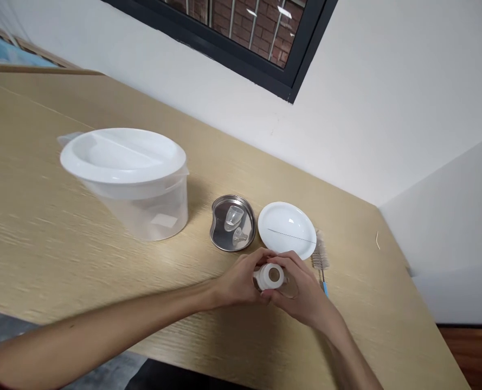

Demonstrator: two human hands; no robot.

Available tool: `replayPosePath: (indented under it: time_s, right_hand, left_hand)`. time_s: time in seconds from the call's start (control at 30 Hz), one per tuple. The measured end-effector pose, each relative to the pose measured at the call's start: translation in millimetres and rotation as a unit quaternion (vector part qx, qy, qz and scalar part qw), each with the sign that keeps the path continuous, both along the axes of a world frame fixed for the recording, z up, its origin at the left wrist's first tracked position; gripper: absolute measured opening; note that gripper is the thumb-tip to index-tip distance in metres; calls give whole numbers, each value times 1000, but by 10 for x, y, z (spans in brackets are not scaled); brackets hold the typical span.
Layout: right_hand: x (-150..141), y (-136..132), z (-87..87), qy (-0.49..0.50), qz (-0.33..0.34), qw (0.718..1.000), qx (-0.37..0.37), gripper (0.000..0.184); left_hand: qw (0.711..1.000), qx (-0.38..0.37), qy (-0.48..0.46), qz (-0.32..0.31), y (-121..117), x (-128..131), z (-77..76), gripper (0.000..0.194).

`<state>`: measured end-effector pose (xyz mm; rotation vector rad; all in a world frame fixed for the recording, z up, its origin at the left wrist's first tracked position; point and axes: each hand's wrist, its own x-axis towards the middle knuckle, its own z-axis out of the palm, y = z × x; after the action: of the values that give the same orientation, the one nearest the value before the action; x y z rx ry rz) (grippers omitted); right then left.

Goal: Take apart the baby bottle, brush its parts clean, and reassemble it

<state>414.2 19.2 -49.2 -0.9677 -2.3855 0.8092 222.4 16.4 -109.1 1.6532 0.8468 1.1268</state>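
Note:
Both of my hands are closed around a baby bottle (272, 276) with a white collar and an open top facing the camera. My left hand (243, 279) wraps its left side, my right hand (303, 287) its right side; the fingers hide most of its body. Just beyond the hands lies a round metal tray (220, 238) with a notched edge. In it rest a clear cap (234, 215) and a clear silicone nipple (239, 236). Beside the tray, a white plate (279, 216) has a thin dark line, perhaps a wire, across it.
A bottle brush (319, 257) with a blue handle lies right of the plate, partly behind my right hand. To the left stands a large translucent pitcher (159, 214) with a white lid (122, 154). A small pale strip (378, 240) lies far right on the wooden table (82, 260).

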Motion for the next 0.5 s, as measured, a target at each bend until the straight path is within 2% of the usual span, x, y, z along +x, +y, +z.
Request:
replayPosePath:
  time_s: [0.27, 0.5]
  right_hand:
    - [-46, -20, 185, -47, -16, 999, -17, 46]
    - [-59, -2, 414, -105, 7, 994, 1, 52]
  left_hand:
    - [1000, -7, 12, -13, -7, -17, 17, 66]
    - [992, 75, 101, 23, 0, -10, 11, 40]
